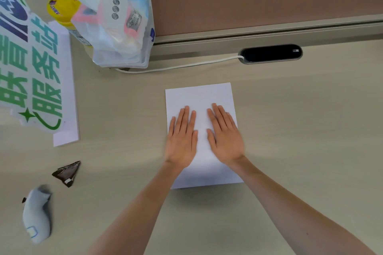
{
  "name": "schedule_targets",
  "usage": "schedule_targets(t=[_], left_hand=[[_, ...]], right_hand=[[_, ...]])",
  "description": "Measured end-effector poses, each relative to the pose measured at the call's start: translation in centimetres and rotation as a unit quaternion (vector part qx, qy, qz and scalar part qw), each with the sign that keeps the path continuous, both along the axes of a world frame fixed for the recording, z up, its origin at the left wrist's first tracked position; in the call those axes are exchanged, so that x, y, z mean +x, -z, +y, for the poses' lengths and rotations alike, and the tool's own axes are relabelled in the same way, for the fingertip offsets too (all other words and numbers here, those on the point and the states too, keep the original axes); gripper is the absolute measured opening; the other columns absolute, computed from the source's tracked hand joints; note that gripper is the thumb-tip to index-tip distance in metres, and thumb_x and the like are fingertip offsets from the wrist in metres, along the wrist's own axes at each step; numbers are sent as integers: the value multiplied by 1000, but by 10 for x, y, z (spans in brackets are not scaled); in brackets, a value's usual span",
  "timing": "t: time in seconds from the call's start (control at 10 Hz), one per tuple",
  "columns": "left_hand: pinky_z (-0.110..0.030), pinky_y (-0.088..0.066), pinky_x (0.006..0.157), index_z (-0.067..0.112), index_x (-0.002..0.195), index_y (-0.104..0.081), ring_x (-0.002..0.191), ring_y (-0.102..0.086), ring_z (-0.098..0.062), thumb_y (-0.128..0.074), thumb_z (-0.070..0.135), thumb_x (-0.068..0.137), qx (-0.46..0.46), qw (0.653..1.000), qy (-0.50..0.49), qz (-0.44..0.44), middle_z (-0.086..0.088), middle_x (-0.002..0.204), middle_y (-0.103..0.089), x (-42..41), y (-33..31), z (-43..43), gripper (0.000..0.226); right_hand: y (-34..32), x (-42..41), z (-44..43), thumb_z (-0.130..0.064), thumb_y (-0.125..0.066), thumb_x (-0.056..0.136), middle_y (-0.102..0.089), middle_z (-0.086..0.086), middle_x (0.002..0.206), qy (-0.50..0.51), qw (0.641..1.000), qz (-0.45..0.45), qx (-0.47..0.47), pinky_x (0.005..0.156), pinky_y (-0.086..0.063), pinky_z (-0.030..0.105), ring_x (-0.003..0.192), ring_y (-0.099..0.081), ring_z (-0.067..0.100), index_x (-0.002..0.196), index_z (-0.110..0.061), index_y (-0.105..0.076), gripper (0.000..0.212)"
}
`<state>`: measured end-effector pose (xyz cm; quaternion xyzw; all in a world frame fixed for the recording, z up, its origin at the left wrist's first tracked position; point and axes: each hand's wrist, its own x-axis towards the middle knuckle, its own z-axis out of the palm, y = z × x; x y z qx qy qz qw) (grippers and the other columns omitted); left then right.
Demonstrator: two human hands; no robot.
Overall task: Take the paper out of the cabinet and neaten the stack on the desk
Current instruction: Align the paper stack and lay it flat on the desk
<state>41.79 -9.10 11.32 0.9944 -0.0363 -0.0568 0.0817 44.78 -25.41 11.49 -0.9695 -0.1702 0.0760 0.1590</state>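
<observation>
The cut-out sign [31,64] reads "服务站" in green; bag [116,18] print is illegible.

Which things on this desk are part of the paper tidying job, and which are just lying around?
Part of the job:
- white paper stack
- left hand, flat on the stack
- right hand, flat on the stack
- desk

Just lying about:
- plastic bag
- yellow-lidded bottle
- green-lettered sign
- dark wrapper
- grey gadget
- white cable
</observation>
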Motion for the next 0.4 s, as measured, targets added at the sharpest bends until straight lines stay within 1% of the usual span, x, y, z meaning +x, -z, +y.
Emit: schedule_targets(t=[0.1,0.2,0.3,0.4], left_hand=[[-43,-14,121,11,154,-18,152,-12,-24,-24,28,101,8,1000,2,-5,-9,163,-14,1,-2,0,56],[-41,-21,117,11,150,-32,147,-28,-27,-31,28,99,15,1000,3,13,-11,159,-28,6,-9,3,54],[-39,-35,111,12,140,-48,138,-43,-28,-34,26,95,-12,1000,7,21,-9,152,-42,17,-25,7,48],[-36,-37,104,11,129,-56,134,-44,-24,-41,15,95,-117,991,-56,31,-4,145,-48,42,-53,8,37]], right_hand=[[-4,1,0,-34,-27,99,-13,3,162,0,1000,10,4,123,-12,36,151,-7,18,152,-14,-18,57],[-13,6,1,-34,-30,97,-20,5,161,-4,999,32,0,122,-16,37,149,-16,22,150,-13,-25,58],[-25,15,-4,-29,-37,94,-27,8,158,-27,998,48,-15,119,-23,39,146,-25,26,147,-11,-33,56],[-52,28,4,-10,-45,88,-36,9,151,-15,998,62,5,112,-30,35,139,-36,28,139,-8,-42,50]])
